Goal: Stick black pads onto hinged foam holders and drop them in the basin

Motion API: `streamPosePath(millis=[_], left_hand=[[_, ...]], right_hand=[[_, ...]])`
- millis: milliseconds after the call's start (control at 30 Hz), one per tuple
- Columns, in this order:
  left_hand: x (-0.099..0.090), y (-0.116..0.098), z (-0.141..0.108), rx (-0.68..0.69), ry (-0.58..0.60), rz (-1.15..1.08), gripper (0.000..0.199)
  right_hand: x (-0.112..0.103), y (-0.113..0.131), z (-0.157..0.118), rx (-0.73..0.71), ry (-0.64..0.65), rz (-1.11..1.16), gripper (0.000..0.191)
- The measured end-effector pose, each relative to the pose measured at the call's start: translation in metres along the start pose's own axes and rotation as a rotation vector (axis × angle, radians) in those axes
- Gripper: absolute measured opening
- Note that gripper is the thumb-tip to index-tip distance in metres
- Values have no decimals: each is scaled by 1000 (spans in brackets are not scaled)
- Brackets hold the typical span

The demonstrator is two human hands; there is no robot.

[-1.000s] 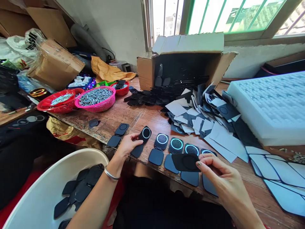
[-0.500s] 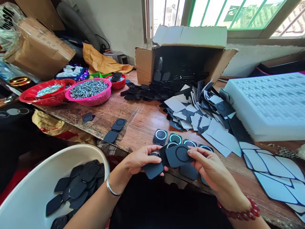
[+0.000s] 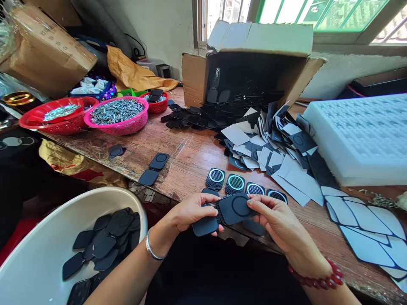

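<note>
My left hand grips a folding black two-panel pad, thumb on top and fingers beneath its left panel. Over the right panel lies a thin dark cover sheet with a printed ring. My right hand pinches the sheet's right edge between thumb and fingers. Whether those fingers also hold the panel below is hidden. Just beyond my hands, several opened pads with mesh and shiny rings stand in a row. Their nearer halves are partly covered by my hands.
Loose cover sheets are heaped before an open cardboard box. White foam sits at right. Pink basket of metal parts stands at left. Below the table edge, a cream tub holds black pads. Two-panel pad lies left.
The ringed cover sheet has come down and left onto the right panel, hiding the mesh and ring that showed behind it. The view has shifted slightly.
</note>
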State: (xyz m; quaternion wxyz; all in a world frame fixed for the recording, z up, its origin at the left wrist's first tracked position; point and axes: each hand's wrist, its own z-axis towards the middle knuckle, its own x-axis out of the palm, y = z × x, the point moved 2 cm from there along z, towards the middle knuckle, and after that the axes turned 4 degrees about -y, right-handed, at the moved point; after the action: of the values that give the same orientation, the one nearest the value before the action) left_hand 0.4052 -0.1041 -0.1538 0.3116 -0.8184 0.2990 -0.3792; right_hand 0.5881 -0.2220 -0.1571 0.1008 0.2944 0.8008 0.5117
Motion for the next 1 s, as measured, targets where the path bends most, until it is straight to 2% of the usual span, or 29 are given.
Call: streamPosePath(millis=[267, 467, 667, 1000], left_hand=[[-2, 3, 2, -8, -11, 3, 40], [0, 4, 3, -6, -13, 0, 38], [0, 5, 4, 2, 12, -7, 39], [4, 2, 3, -7, -19, 11, 40]], right_hand=[[4, -1, -1, -12, -29, -66, 41], [8, 3, -5, -68, -83, -114, 38], [7, 4, -6, -63, -92, -104, 40], [8, 8, -10, -73, -118, -129, 41]])
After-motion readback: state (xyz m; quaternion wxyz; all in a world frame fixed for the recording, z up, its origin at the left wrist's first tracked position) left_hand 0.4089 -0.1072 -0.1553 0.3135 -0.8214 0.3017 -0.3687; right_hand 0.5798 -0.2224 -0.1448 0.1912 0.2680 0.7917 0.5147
